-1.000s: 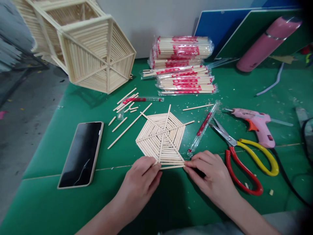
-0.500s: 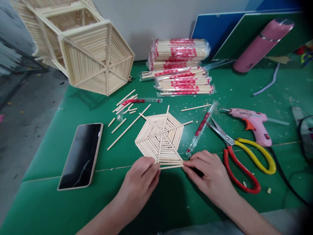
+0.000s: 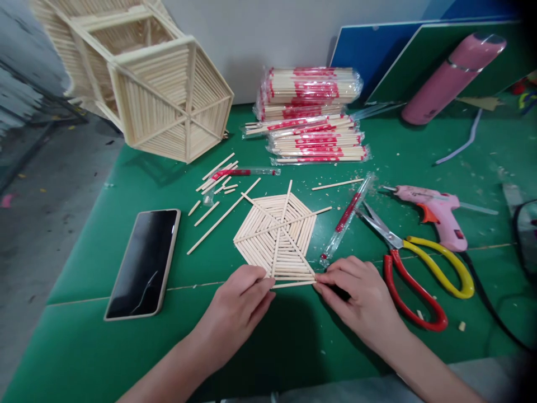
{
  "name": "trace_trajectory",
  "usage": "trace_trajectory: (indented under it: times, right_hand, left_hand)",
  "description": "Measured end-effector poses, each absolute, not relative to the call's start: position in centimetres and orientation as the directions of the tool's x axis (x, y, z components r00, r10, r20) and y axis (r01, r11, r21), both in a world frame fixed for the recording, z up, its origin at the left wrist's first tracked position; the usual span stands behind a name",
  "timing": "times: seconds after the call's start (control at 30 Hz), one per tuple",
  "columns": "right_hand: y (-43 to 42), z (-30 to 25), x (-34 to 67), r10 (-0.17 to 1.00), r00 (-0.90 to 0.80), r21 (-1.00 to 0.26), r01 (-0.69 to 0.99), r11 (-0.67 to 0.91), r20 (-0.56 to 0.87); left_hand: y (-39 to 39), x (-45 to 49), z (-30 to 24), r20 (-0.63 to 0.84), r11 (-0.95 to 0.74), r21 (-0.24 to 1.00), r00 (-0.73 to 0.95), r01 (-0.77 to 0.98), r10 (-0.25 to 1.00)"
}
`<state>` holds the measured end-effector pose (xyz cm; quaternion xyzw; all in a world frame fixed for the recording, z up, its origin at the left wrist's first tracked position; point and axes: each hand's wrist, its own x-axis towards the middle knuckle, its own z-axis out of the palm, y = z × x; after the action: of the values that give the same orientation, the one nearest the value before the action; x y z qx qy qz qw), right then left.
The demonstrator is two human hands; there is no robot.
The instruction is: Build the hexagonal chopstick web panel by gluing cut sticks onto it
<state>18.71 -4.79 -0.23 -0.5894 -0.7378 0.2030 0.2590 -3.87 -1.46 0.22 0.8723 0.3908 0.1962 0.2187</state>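
A flat hexagonal panel of wooden sticks [image 3: 255, 235] lies on the green table, with three longer sticks crossing at its middle. Along its near edge runs a loose wooden stick [image 3: 293, 284], a narrow gap between it and the panel. My left hand [image 3: 241, 296] pinches the stick's left end at the panel's near left corner; the fingertips partly hide it. The stick's right end is between the thumb and fingers of my right hand [image 3: 356, 288], at the near right corner.
Scissors [image 3: 394, 240] and a pink glue gun [image 3: 432, 204] lie right. A phone [image 3: 142, 263] and cut sticks [image 3: 224, 215] are left. Behind are wrapped chopstick packs [image 3: 314, 117], a stick-built structure [image 3: 176, 101] and a pink flask [image 3: 453, 78]. A wrapped pack [image 3: 347, 215] lies beside the panel.
The whole view has shifted slightly. Both hands keep their pinch on the stick at the panel's near edge; the left fingers look slightly more spread.
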Motion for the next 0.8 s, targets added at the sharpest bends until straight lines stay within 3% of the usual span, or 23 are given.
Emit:
trace_trajectory:
  times: [0.23, 0.8]
  right_hand:
    - [-4.8, -0.3, 18.7, 0.973, -0.175, -0.596, 0.769, 0.231, 0.150]
    - [-4.7, -0.2, 18.7, 0.979, -0.176, -0.598, 0.776, 0.200, 0.100]
  left_hand:
    - [-1.6, -4.3, 0.3, 0.093, -0.551, 0.515, 0.596, 0.657, 0.798]
    - [-1.0, -3.7, 0.1, 0.172, -0.634, 0.485, 0.645, 0.603, 0.745]
